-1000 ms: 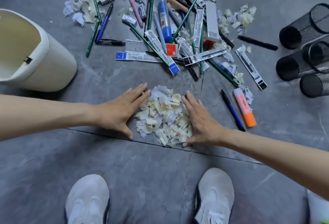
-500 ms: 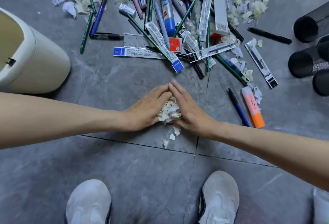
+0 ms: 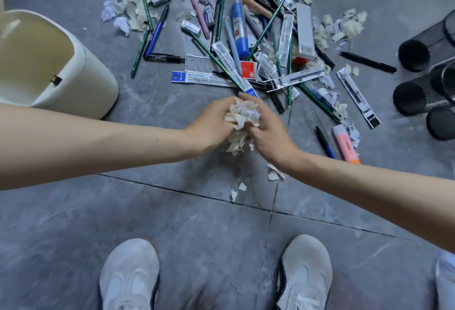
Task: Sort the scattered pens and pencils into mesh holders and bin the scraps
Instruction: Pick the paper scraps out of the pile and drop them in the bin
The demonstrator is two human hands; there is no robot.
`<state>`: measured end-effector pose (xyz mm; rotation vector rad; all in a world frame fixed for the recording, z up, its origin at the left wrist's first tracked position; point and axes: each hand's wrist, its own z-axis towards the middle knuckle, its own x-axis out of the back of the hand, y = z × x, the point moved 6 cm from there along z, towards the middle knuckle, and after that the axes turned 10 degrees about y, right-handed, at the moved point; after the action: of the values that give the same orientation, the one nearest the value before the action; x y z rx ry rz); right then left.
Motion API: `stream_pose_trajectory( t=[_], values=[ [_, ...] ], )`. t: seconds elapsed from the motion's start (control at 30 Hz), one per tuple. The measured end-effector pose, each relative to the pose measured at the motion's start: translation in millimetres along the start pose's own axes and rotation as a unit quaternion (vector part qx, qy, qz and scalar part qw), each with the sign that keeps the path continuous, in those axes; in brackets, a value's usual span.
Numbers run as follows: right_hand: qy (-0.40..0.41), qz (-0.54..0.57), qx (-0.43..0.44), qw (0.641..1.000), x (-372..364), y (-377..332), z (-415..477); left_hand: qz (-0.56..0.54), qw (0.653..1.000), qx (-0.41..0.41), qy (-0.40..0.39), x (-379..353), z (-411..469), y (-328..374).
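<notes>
A bunch of pale paper scraps [image 3: 242, 119] is clasped between my left hand [image 3: 211, 125] and my right hand [image 3: 269, 132], both curled round it above the grey floor. Some scraps hang below the hands, and a few loose scraps [image 3: 274, 174] lie on the floor beneath. A cream bin [image 3: 81, 73] lies at the left with its opening towards me. Three black mesh holders [image 3: 416, 99] lie on their sides at the right edge. Scattered pens and pencils [image 3: 236, 46] spread across the floor beyond my hands.
More scrap piles lie at the far left [image 3: 125, 12] and far right [image 3: 344, 26] of the clutter. An orange highlighter [image 3: 344, 146] and a blue pen [image 3: 325, 141] lie right of my right hand. My two white shoes [image 3: 305, 275] stand at the bottom.
My hands swept the flat scrap pile together, closed round it and lifted it off the floor. A few scraps dropped out and lie below.
</notes>
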<state>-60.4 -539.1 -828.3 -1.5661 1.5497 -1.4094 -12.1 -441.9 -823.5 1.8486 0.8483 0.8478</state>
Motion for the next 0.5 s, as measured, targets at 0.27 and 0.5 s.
stream_pose_trajectory(
  t=[0.27,0.5],
  values=[
    [-0.017,0.028,-0.002,0.999,-9.5,-77.0,7.5,-0.064,0.995,0.018,0.076,43.1,-14.1,51.4],
    [-0.062,-0.012,0.066,0.996,-58.8,-150.2,18.2,-0.085,0.974,0.017,0.211,117.9,-24.4,70.0]
  ],
)
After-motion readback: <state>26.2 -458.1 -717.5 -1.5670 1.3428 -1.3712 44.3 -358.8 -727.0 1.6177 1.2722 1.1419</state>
